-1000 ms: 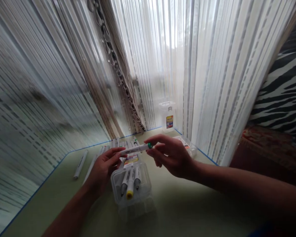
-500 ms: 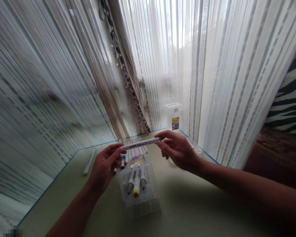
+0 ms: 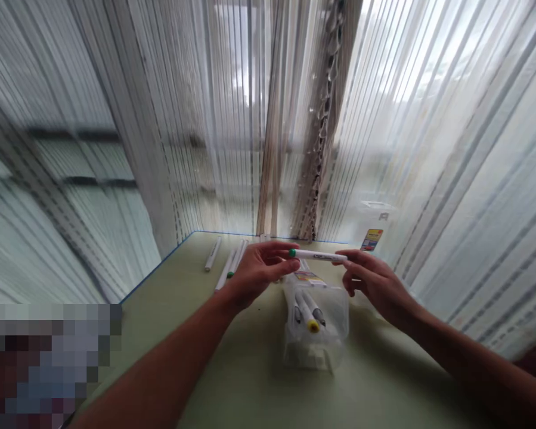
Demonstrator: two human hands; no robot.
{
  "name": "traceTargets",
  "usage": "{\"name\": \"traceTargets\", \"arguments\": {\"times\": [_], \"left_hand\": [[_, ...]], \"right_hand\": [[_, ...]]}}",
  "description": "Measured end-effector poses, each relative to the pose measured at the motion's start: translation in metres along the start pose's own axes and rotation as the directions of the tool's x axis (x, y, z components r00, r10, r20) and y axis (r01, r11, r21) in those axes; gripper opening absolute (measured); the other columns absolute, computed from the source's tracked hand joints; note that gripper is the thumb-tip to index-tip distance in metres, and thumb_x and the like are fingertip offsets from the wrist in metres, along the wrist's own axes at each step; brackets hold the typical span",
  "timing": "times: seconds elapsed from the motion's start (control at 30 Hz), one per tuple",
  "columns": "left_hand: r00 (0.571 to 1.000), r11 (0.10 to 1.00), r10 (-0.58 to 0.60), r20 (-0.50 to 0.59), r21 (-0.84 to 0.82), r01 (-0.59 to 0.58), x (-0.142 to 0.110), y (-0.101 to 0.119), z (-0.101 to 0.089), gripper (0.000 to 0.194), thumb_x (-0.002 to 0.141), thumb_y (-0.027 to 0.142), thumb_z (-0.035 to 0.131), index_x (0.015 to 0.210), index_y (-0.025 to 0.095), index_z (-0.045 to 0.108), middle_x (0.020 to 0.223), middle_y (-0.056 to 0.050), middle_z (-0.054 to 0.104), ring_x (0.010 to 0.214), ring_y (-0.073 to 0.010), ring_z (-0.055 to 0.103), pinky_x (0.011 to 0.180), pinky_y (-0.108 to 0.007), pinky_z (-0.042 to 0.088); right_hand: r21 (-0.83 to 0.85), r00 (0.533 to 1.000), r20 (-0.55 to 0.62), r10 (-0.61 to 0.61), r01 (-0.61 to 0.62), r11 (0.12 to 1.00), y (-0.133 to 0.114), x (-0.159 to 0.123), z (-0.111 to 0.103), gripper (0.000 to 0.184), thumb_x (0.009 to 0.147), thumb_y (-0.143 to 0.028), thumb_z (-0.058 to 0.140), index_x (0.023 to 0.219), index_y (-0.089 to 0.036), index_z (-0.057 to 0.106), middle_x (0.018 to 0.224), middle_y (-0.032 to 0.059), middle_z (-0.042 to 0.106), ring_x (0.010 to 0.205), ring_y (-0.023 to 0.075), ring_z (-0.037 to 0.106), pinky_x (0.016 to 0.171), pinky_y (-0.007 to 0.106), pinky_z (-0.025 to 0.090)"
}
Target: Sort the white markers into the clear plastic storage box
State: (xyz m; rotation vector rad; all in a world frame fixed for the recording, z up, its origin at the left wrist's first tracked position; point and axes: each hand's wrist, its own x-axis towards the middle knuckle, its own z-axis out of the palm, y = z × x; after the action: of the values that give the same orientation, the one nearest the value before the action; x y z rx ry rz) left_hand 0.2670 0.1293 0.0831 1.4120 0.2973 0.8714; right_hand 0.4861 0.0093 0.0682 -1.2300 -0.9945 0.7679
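Observation:
Both hands hold one white marker [image 3: 318, 255] level above a clear plastic box [image 3: 318, 331]. My left hand [image 3: 259, 271] pinches the marker's green-capped end between thumb and fingers. At the other end, my right hand [image 3: 375, 285] grips it with its fingertips. The box stands on the pale green table [image 3: 232, 369] right below the hands. Inside it lie a few markers, one with a yellow end [image 3: 313, 325].
Several white markers [image 3: 225, 268] lie loose on the table's far left. A second clear box with a yellow label [image 3: 371, 229] stands at the far right, against the striped sheer curtains [image 3: 268, 119]. A blue edge [image 3: 160, 262] borders the table.
The view has swung left, so the box and hands now sit right of centre. The marker's green end has passed from my right hand's side to my left hand's side.

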Motion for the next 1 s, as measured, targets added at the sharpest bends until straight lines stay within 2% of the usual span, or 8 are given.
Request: {"name": "traceTargets", "arguments": {"times": [0.1, 0.23, 0.4, 0.53, 0.73, 1.0], "left_hand": [[1.000, 1.000, -0.002, 0.001, 0.008, 0.002, 0.000, 0.001, 0.000, 0.036, 0.063, 0.027, 0.087, 0.097, 0.017, 0.078, 0.075, -0.004, 0.072, 0.061, -0.0109, 0.059, 0.050, -0.022, 0.039], [1.000, 0.999, 0.012, -0.022, 0.031, -0.011, 0.003, -0.001, -0.002, 0.035, 0.068, 0.032, 0.085, 0.097, 0.014, 0.077, 0.072, -0.004, 0.069, 0.051, -0.0064, 0.048, 0.045, -0.021, 0.033], [0.991, 0.989, -0.018, -0.131, 0.141, 0.037, 0.006, -0.005, -0.007, 0.039, 0.070, 0.038, 0.081, 0.098, 0.012, 0.075, 0.074, -0.006, 0.071, 0.046, -0.0056, 0.044, 0.043, -0.021, 0.032], [0.989, 0.972, -0.059, -0.133, 0.219, 0.088, 0.007, -0.008, -0.009, 0.042, 0.070, 0.040, 0.080, 0.099, 0.012, 0.074, 0.078, -0.007, 0.071, 0.049, -0.0069, 0.048, 0.045, -0.021, 0.035], [0.984, 0.956, -0.085, -0.158, 0.265, 0.125, 0.005, -0.011, -0.009, 0.040, 0.071, 0.039, 0.080, 0.101, 0.013, 0.072, 0.084, -0.007, 0.071, 0.052, -0.0071, 0.049, 0.048, -0.021, 0.036], [0.977, 0.943, -0.096, -0.192, 0.297, 0.151, 0.004, -0.009, -0.010, 0.040, 0.071, 0.038, 0.081, 0.103, 0.015, 0.072, 0.073, -0.002, 0.067, 0.052, -0.0076, 0.048, 0.047, -0.020, 0.036]], "right_hand": [[-0.015, 1.000, -0.015, -0.002, 0.002, 1.000, 0.001, 0.000, 0.000, 0.035, 0.075, -0.037, 0.078, 0.102, -0.016, 0.068, 0.094, 0.0055, 0.065, 0.054, 0.0099, 0.056, 0.044, 0.025, 0.046], [-0.010, 0.997, -0.052, -0.052, 0.051, 0.999, 0.001, 0.000, -0.001, 0.034, 0.076, -0.037, 0.078, 0.100, -0.016, 0.068, 0.086, 0.0033, 0.065, 0.052, 0.0096, 0.056, 0.043, 0.025, 0.046], [-0.066, 0.959, -0.080, -0.271, 0.266, 0.962, -0.004, -0.005, 0.004, 0.028, 0.081, -0.038, 0.075, 0.098, -0.016, 0.068, 0.079, 0.0001, 0.063, 0.045, 0.0075, 0.054, 0.040, 0.024, 0.043], [-0.086, 0.927, -0.027, -0.374, 0.371, 0.925, -0.012, -0.013, 0.010, 0.028, 0.081, -0.035, 0.076, 0.099, -0.015, 0.068, 0.076, -0.0010, 0.061, 0.043, 0.0073, 0.054, 0.038, 0.024, 0.043], [-0.057, 0.918, 0.094, -0.385, 0.391, 0.919, -0.014, -0.021, 0.013, 0.024, 0.087, -0.030, 0.070, 0.104, -0.014, 0.066, 0.055, -0.0057, 0.054, 0.044, 0.0091, 0.053, 0.041, 0.023, 0.044], [-0.077, 0.878, 0.124, -0.462, 0.472, 0.878, -0.017, -0.019, 0.013, 0.022, 0.086, -0.028, 0.070, 0.104, -0.015, 0.069, 0.064, -0.0035, 0.058, 0.047, 0.0082, 0.054, 0.042, 0.022, 0.046]]}}
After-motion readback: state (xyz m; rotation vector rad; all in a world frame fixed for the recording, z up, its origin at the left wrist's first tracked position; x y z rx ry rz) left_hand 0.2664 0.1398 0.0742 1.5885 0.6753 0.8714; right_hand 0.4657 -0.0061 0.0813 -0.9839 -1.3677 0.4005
